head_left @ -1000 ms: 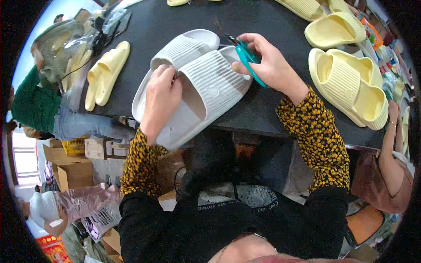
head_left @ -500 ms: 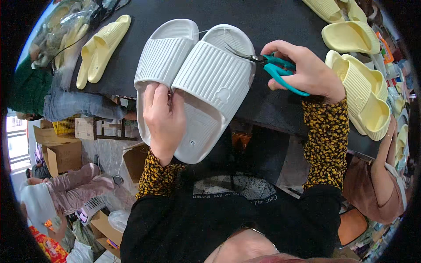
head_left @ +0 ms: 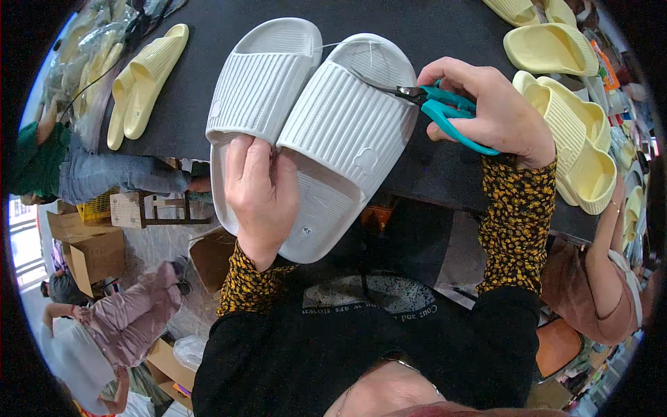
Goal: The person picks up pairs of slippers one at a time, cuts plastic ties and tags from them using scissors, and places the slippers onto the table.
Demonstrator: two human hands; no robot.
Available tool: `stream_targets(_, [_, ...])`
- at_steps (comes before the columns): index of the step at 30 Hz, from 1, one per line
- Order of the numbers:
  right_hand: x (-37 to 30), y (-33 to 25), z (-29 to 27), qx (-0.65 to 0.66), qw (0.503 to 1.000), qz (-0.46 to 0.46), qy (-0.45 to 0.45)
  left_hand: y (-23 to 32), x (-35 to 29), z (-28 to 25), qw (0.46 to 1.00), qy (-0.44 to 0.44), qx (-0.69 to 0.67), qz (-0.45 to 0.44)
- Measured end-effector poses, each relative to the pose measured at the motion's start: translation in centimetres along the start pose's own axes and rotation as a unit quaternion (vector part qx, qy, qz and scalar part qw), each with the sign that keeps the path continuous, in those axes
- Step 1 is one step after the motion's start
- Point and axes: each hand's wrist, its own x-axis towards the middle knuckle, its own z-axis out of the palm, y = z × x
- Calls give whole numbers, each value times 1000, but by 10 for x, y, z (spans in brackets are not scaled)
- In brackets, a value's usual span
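Observation:
A pair of pale grey slide slippers hangs together above the dark table, joined at the toes by a thin clear thread [head_left: 331,46]. My left hand [head_left: 258,194] grips the left slipper [head_left: 260,83], its fingers tucked under the ribbed strap. The right slipper [head_left: 351,128] leans against it, a round sticker on its insole. In my right hand [head_left: 497,115] are scissors [head_left: 448,111] with teal handles. Their dark blades reach across the strap edge of the right slipper, close to its toe opening, where a strand of the thread stands up.
Pale yellow slippers lie on the dark table [head_left: 445,28]: one pair [head_left: 147,87] at the left, several [head_left: 566,132] at the right. Clear plastic bags [head_left: 90,69] fill the far left. Co-workers sit or stand at both sides; cardboard boxes [head_left: 90,254] and a wooden stool [head_left: 156,208] are on the floor.
The grey slippers have come slightly nearer and turned a little, their toes spreading wider in view. The scissors keep to the same strap edge. A person at the lower left has shifted posture.

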Motion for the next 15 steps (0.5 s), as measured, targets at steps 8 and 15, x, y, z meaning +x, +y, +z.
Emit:
stream_targets(8, [-5, -5, -5, 2, 999, 28, 33, 14, 2, 3, 999, -25, 3, 38])
stream_targets(15, [-7, -7, -7, -63, 994, -11, 86, 34, -3, 16, 994, -31, -53, 92])
